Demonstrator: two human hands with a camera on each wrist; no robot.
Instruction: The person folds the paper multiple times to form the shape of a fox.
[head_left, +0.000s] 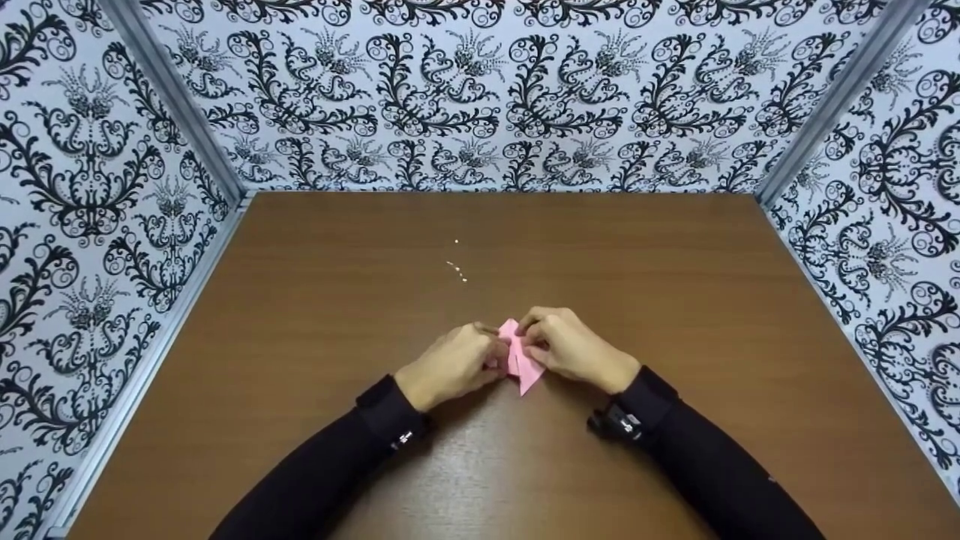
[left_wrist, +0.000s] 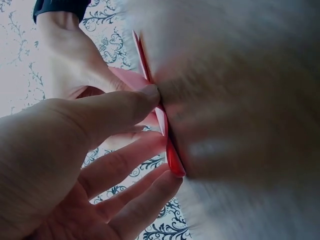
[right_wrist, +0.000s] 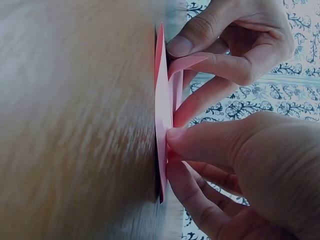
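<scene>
A folded piece of pink paper (head_left: pixel 529 373) lies on the wooden table, its pointed end toward the person. From the left, my left hand (head_left: pixel 459 363) pinches it with curled fingers. On the opposite side my right hand (head_left: pixel 576 349) holds the paper between thumb and fingers. A narrow flap (right_wrist: pixel 187 62) stands up from the folded sheet (right_wrist: pixel 162 110) in the right wrist view, close to the left hand's thumb. Seen edge-on in the left wrist view, the paper (left_wrist: pixel 161 120) is partly covered by the left thumb and fingers.
Several small white specks (head_left: pixel 460 273) show on the brown table (head_left: pixel 315 300) beyond the hands. Patterned black-and-white walls (head_left: pixel 480 90) stand at the back and both sides, with grey metal posts (head_left: pixel 180 97) at the corners.
</scene>
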